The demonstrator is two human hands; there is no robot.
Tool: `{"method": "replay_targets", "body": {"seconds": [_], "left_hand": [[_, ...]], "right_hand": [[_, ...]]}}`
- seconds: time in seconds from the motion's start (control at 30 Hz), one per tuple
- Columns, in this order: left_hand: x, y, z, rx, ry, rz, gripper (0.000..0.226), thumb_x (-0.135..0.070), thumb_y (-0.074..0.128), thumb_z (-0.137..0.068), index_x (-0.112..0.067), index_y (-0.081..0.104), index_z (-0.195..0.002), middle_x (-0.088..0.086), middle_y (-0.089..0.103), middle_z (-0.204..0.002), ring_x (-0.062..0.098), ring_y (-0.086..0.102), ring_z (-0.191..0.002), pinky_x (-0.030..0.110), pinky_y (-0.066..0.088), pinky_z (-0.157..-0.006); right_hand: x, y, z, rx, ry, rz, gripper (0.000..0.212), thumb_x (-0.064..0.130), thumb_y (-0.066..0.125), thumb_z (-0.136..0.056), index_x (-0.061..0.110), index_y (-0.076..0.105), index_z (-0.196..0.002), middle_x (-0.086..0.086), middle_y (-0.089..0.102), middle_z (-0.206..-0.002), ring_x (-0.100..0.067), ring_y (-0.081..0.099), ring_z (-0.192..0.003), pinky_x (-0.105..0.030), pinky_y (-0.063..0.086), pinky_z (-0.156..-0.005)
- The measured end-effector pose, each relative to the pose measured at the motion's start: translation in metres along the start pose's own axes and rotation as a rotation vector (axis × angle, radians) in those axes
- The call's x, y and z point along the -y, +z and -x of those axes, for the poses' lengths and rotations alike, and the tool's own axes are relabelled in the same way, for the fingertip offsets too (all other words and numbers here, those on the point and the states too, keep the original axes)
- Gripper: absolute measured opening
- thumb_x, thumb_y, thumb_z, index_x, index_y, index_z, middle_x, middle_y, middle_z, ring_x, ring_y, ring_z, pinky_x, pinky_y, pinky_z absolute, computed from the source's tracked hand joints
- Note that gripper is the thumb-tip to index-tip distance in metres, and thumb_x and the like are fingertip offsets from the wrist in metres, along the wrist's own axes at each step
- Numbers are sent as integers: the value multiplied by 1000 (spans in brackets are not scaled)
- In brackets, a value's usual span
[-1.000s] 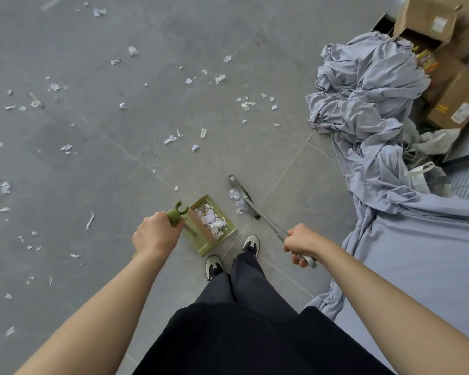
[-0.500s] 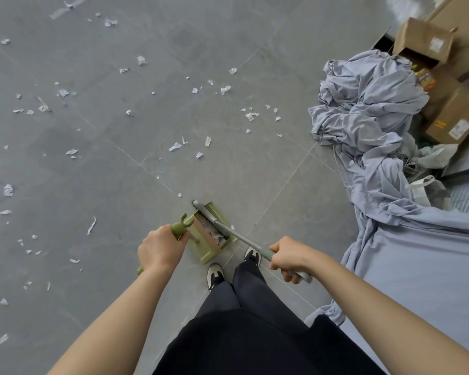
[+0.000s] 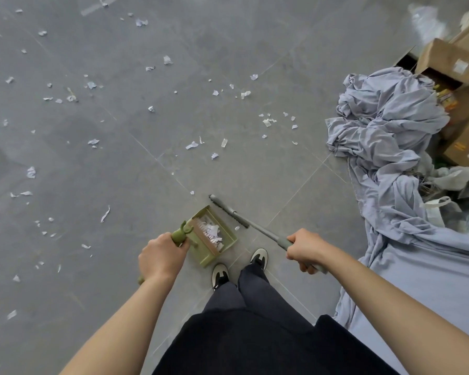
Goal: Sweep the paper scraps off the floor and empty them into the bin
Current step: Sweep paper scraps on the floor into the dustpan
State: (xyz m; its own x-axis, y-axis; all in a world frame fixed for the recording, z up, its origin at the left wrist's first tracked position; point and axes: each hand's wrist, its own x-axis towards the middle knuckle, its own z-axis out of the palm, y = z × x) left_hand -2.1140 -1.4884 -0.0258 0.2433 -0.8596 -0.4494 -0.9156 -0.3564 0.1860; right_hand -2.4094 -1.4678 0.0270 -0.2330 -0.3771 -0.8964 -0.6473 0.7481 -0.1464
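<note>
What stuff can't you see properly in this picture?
- The bin: nowhere in the head view.
- Dustpan handle: its middle is hidden by the left hand.
- Broom handle: partly hidden by the right hand.
- Cardboard boxes: cut off by the right edge, labels too blurred to read.

The left hand [image 3: 161, 257] covers most of the green dustpan handle [image 3: 179, 235]; only its forked top and a stub below the wrist show. The right hand [image 3: 305, 250] hides the middle of the grey broom handle [image 3: 266, 232]. The cardboard boxes [image 3: 448, 59] are cut by the right edge, their labels unreadable. The top-right corner is blurred.
</note>
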Motion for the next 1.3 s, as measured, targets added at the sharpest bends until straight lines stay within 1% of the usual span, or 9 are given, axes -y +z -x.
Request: {"method": "replay_targets", "body": {"seconds": [0.17,0.27,0.33,0.47,0.57,0.67,0.77,0.87,1.3], "left_hand": [[7,1,-1,-6,-2,-8,39,-58,55,-88,-20,66,-85,3,61,-74,32,63,-76,32,45,-63],[12,3,-1,-9,-12,-8,39,-58,54,-88,-21,67,-85,2,60,-73,31,61,-73,31,46,-63],[12,5,0,-12,-5,-15,40,-59,54,-88,-21,67,-86,0,56,-71,27,56,-68,31,44,-62],[12,3,-1,-8,-3,-18,40,-60,54,-88,-22,67,-88,1,59,-74,27,57,-70,30,43,-61],[15,1,-2,-5,-9,-18,38,-58,55,-89,-21,67,-87,-2,52,-70,25,50,-66,30,40,-60],[20,-2,-1,-27,-24,13,39,-58,55,-89,-21,67,-88,0,56,-73,25,50,-67,30,40,-61],[27,-5,0,-43,-41,38,39,-57,56,-88,-20,67,-87,5,65,-79,30,59,-74,31,42,-62],[38,-10,0,-59,-55,33,41,-59,55,-88,-21,67,-86,5,66,-81,32,63,-78,31,42,-63],[88,-28,-4,-108,-236,91,42,-60,55,-87,-20,67,-88,10,69,-88,35,65,-84,34,47,-68]], "right_hand": [[-6,20,-7,32,44,7,33,2,45,-82,2,60,-111,-16,59,-59,-29,53,-52,-30,45,-49],[-9,36,-6,128,67,-187,34,0,49,-87,5,52,-121,-12,51,-60,-21,45,-46,-23,34,-42],[-9,39,0,170,79,-296,30,0,49,-91,7,51,-120,-10,47,-66,-15,41,-46,-21,28,-40],[-4,29,11,214,58,-340,42,-1,50,-92,12,49,-132,-7,43,-69,-11,39,-46,-19,25,-38],[7,20,18,193,42,-301,51,0,52,-91,13,44,-139,-6,43,-67,-12,37,-46,-20,24,-40],[22,17,24,164,-23,-160,47,-3,50,-88,5,50,-135,-7,44,-62,-16,37,-45,-21,25,-43],[35,19,24,72,-96,10,40,-3,45,-80,0,62,-115,-12,51,-60,-22,44,-44,-22,33,-41],[50,21,21,18,-122,128,31,-1,40,-74,0,63,-95,-15,53,-60,-26,48,-45,-25,39,-41],[107,22,-8,34,-128,248,33,4,45,-76,-5,66,-100,-19,59,-58,-30,54,-52,-31,47,-51]]}}
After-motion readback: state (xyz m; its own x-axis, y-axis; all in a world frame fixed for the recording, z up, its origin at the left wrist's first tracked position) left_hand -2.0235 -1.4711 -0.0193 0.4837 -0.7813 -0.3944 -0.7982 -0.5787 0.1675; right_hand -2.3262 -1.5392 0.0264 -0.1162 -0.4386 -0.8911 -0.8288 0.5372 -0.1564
